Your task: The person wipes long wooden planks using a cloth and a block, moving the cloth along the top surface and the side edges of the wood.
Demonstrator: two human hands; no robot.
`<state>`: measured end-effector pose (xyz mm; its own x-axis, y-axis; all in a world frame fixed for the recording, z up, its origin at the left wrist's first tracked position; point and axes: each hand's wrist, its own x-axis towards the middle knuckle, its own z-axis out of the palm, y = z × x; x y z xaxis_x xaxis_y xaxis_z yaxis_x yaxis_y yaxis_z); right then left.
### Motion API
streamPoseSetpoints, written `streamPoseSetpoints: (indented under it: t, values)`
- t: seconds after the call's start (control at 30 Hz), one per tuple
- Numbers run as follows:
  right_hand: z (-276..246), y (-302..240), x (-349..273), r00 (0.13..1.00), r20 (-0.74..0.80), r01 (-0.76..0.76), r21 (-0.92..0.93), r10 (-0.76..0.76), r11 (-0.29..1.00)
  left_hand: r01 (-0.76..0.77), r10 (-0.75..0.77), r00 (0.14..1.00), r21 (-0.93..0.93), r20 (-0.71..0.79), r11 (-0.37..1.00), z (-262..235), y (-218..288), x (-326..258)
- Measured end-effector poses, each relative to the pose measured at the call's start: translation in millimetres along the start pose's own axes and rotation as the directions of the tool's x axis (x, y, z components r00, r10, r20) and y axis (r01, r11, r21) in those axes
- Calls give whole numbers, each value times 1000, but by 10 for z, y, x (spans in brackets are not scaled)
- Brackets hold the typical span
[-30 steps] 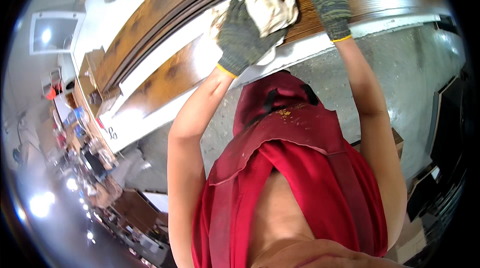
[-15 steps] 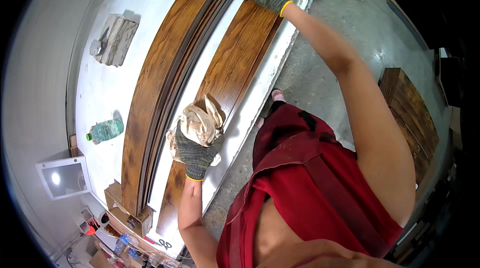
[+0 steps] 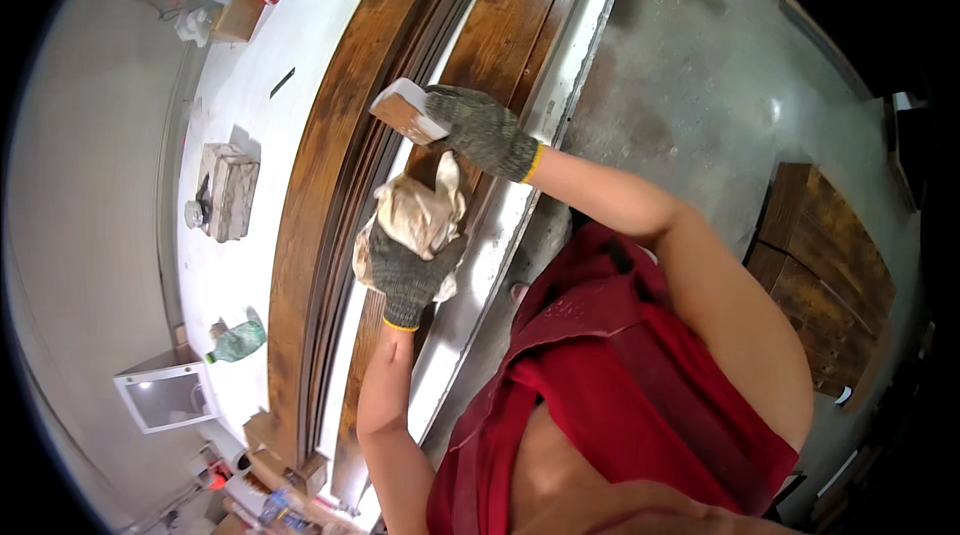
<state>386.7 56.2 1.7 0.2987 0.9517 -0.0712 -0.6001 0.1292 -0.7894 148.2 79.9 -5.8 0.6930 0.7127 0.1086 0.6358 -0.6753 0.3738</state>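
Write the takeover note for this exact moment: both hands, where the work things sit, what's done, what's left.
Left hand: gloved, gripping a crumpled stained rag pressed on the near stained board.
Right hand: gloved, holding a small wooden block above the boards.
Work: long moulded wooden board and the near board lie side by side on the white table.
Also on the table: a stone-like block and a green bottle beyond the boards.
Done: both boards look dark brown along the visible length.
Left: cannot tell how even the finish is; check under the rag and at the ends.
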Motion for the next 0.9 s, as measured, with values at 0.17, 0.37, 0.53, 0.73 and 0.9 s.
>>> streamPoseSetpoints:
  t: [0.17,0.37,0.53,0.73,0.9]
  values:
    - [-1104,-453,-327,994,62,102,-138,-95,985,187,-171,980,-176,101,967,-90,21,-69]
    - [-2051,-1052,-776,876,-441,-168,-659,-196,733,44,-2,987,-257,159,965,177,301,611]
    - [-2616,-506,-950,829,-384,-74,-796,-407,601,-176,190,980,-212,50,961,454,933,1688]
    - [-2390,-591,-1306,848,-526,-31,-167,-62,986,-277,290,957,-279,8,919,927,1510,2736]
    - [-2724,-480,-1192,891,-428,169,623,153,764,-328,348,937,-308,10,893,1069,1837,3218]
